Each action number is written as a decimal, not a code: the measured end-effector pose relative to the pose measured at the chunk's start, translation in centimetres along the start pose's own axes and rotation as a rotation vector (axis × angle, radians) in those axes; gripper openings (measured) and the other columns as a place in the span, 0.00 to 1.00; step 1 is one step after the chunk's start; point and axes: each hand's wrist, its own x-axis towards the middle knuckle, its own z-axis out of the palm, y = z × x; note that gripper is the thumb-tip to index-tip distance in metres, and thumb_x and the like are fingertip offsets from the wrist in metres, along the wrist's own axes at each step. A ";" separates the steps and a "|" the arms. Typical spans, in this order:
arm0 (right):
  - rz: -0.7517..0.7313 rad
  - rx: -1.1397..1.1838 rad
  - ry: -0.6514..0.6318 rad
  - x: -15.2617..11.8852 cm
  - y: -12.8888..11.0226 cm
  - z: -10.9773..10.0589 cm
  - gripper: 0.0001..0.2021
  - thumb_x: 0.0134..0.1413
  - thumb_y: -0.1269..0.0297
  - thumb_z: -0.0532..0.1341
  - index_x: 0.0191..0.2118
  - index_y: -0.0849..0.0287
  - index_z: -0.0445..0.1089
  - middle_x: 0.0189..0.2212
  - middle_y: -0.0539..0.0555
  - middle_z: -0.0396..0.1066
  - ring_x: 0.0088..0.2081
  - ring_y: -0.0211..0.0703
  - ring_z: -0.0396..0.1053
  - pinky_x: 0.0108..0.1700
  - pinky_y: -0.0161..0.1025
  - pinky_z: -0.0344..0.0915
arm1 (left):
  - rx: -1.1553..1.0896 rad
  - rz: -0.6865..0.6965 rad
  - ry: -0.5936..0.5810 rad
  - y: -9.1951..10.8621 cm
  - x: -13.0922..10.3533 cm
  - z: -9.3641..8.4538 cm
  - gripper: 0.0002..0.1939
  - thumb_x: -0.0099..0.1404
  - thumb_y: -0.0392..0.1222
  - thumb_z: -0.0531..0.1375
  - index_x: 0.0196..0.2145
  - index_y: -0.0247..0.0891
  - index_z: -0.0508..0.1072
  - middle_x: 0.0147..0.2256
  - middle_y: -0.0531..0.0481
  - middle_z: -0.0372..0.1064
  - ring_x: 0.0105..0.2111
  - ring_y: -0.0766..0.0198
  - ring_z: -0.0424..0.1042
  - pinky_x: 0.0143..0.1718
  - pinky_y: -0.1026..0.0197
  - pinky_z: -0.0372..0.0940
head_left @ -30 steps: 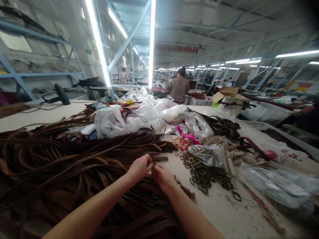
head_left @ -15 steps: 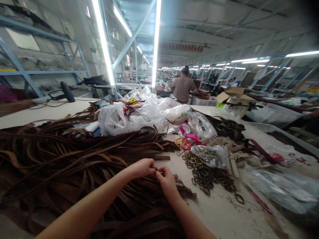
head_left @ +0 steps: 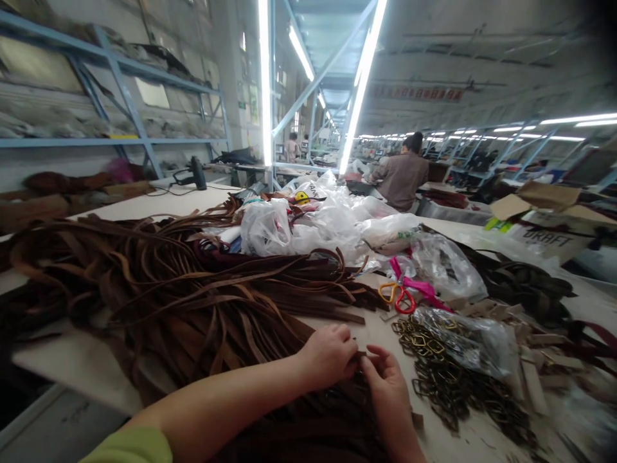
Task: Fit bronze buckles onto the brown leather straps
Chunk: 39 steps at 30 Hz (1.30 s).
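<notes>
My left hand (head_left: 330, 357) is closed, its fingers curled around the end of a dark brown leather strap (head_left: 359, 357). From the other side, the thumb and fingers of my right hand (head_left: 387, 382) pinch the same end, the two hands almost touching. Any small part between the fingertips is too hidden to make out. Beneath and left of my forearms spreads a big heap of brown leather straps (head_left: 202, 302). Right of my hands lies a pile of bronze-coloured metal buckles (head_left: 453, 379), partly under a clear plastic bag (head_left: 486, 344).
Scissors with orange and red handles (head_left: 403, 300) lie beyond my hands, beside a pink ribbon (head_left: 424, 288). White plastic bags (head_left: 318, 228) are heaped behind the straps. Light strips (head_left: 533, 379) lie at right, near an open cardboard box (head_left: 549, 225). A person (head_left: 403, 177) stands farther back.
The camera view has swung left, so the scene sits farther right. My hands keep hold of the strap end; the right fingers are slightly more spread.
</notes>
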 end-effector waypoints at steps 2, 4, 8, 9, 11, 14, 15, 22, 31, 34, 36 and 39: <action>0.008 -0.063 0.049 0.0 0.2 -1.2 0.23 0.40 0.51 0.59 0.42 0.57 0.59 0.27 0.49 0.67 0.30 0.43 0.67 0.33 0.38 0.65 | 0.005 0.026 0.008 -0.4 0.1 -0.1 0.12 0.56 0.48 0.56 0.33 0.38 0.69 0.34 0.47 0.63 0.37 0.57 0.63 0.37 0.57 0.61; -0.005 -0.218 0.057 0.3 0.2 -2.5 0.21 0.43 0.51 0.57 0.42 0.58 0.60 0.28 0.51 0.68 0.31 0.45 0.67 0.35 0.40 0.64 | -0.060 0.041 -0.027 -1.7 0.2 -0.1 0.14 0.55 0.50 0.57 0.37 0.40 0.70 0.37 0.48 0.65 0.39 0.56 0.64 0.40 0.56 0.60; -0.219 -0.742 0.055 2.1 -0.2 -3.7 0.22 0.50 0.52 0.49 0.45 0.62 0.63 0.41 0.61 0.67 0.43 0.52 0.64 0.46 0.48 0.59 | -0.079 -0.149 -0.162 -6.0 0.2 0.5 0.19 0.59 0.54 0.52 0.43 0.41 0.69 0.41 0.46 0.67 0.39 0.56 0.67 0.39 0.57 0.62; -0.299 -0.848 0.051 2.7 -0.5 -3.4 0.23 0.51 0.53 0.48 0.48 0.64 0.62 0.45 0.63 0.64 0.47 0.54 0.62 0.49 0.49 0.57 | -0.031 -0.212 -0.195 -6.9 0.1 0.7 0.18 0.61 0.52 0.49 0.40 0.40 0.70 0.39 0.45 0.68 0.38 0.55 0.67 0.39 0.56 0.62; -0.427 -0.978 -0.049 3.9 -0.9 -2.1 0.24 0.54 0.56 0.47 0.51 0.67 0.61 0.50 0.65 0.61 0.51 0.53 0.58 0.52 0.48 0.54 | 0.043 -0.273 -0.236 -8.1 -0.2 1.1 0.17 0.63 0.46 0.46 0.35 0.37 0.72 0.35 0.43 0.69 0.37 0.53 0.68 0.37 0.54 0.62; -0.478 -1.059 -0.376 4.5 -1.3 0.0 0.20 0.56 0.59 0.46 0.49 0.62 0.65 0.49 0.61 0.65 0.50 0.49 0.60 0.53 0.44 0.54 | 0.077 -0.264 -0.279 -8.5 -1.1 1.4 0.16 0.61 0.40 0.46 0.32 0.35 0.73 0.32 0.41 0.69 0.34 0.53 0.69 0.33 0.54 0.63; -0.474 -1.070 -0.450 4.4 -1.4 0.4 0.19 0.56 0.59 0.46 0.48 0.60 0.66 0.48 0.59 0.66 0.50 0.48 0.61 0.52 0.44 0.54 | 0.082 -0.257 -0.302 -8.5 -1.4 1.5 0.15 0.61 0.40 0.47 0.30 0.35 0.73 0.31 0.42 0.69 0.32 0.54 0.69 0.32 0.55 0.63; -0.400 -1.103 -0.475 1.2 -0.7 -0.2 0.21 0.57 0.56 0.45 0.50 0.58 0.65 0.51 0.60 0.63 0.50 0.50 0.62 0.51 0.44 0.56 | 0.179 -0.306 -0.246 -9.8 -1.2 1.5 0.13 0.59 0.31 0.47 0.36 0.33 0.69 0.37 0.39 0.65 0.36 0.56 0.67 0.35 0.56 0.62; -0.427 -1.155 -0.422 0.7 -0.7 0.0 0.18 0.55 0.58 0.47 0.46 0.55 0.67 0.45 0.59 0.66 0.47 0.50 0.62 0.50 0.46 0.56 | 0.246 -0.259 -0.185 -10.3 -0.1 2.1 0.07 0.60 0.31 0.51 0.34 0.34 0.67 0.35 0.43 0.64 0.36 0.56 0.65 0.33 0.58 0.61; -0.406 -1.137 -0.430 0.0 -0.8 -0.1 0.17 0.56 0.58 0.47 0.44 0.55 0.68 0.44 0.59 0.66 0.46 0.48 0.63 0.49 0.43 0.58 | 0.269 -0.197 -0.178 -9.9 -0.4 2.3 0.06 0.61 0.32 0.51 0.35 0.35 0.66 0.35 0.43 0.63 0.36 0.56 0.64 0.32 0.58 0.60; -0.378 -1.125 -0.431 -0.4 -1.0 -0.2 0.18 0.56 0.58 0.46 0.44 0.55 0.68 0.44 0.59 0.66 0.46 0.48 0.63 0.48 0.42 0.58 | 0.300 -0.116 -0.168 -9.6 -0.2 2.5 0.06 0.61 0.32 0.51 0.34 0.35 0.66 0.34 0.43 0.63 0.35 0.57 0.63 0.33 0.57 0.59; -0.350 -1.121 -0.417 -0.7 -1.1 -0.2 0.17 0.56 0.58 0.46 0.44 0.55 0.67 0.44 0.59 0.66 0.45 0.47 0.64 0.47 0.41 0.58 | 0.322 -0.048 -0.169 -9.0 0.5 2.9 0.05 0.61 0.32 0.51 0.33 0.34 0.67 0.34 0.42 0.63 0.34 0.57 0.63 0.33 0.56 0.58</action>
